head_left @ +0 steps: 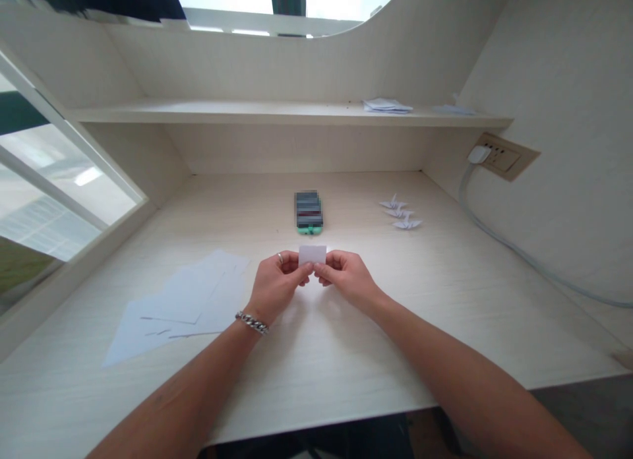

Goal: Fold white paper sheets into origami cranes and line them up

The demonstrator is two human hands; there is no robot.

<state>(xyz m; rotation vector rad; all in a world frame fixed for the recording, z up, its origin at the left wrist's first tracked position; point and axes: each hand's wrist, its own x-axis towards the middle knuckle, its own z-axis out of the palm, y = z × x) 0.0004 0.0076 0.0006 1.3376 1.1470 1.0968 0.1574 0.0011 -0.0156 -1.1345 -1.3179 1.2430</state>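
Both hands meet above the middle of the pale wooden desk [445, 314]. My left hand [275, 286], with a ring and a chain bracelet, pinches the lower left edge of a small folded white paper [312, 254]. Pinching the same paper's lower right edge is my right hand [346, 279]. The paper stands upright between the fingertips, a little above the desk surface.
A loose stack of white paper sheets [182, 304] lies at the left. A phone [309, 212] lies behind the hands. Three folded paper cranes [401, 214] sit at the back right. More paper [387, 105] rests on the shelf; a cable [519, 251] runs along the right wall from a socket [502, 157].
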